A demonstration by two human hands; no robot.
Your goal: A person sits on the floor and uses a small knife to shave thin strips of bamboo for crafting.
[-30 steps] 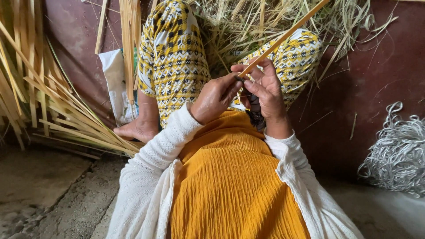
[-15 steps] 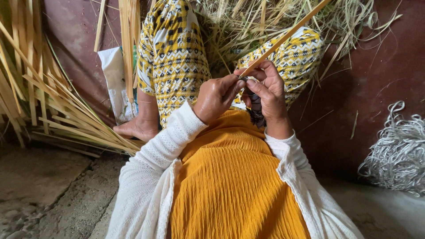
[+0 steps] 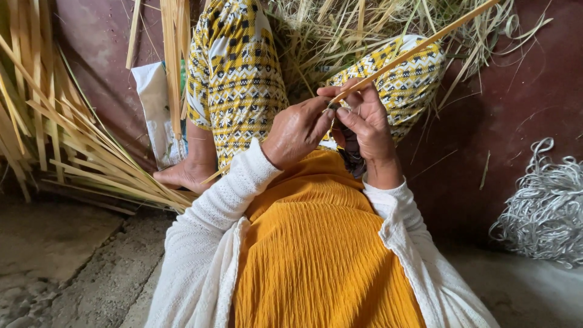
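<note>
Dark red floor lies under my knees. My left hand (image 3: 297, 130) and right hand (image 3: 364, 124) both pinch the strip's (image 3: 413, 54) near end; its length runs far-right, away from them.

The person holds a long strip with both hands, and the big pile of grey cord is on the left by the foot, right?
Not quite. Both hands, left hand and right hand, do hold the strip, but the grey cord lies on the right. By the foot on the left are more strips. The head view shows it.
</note>
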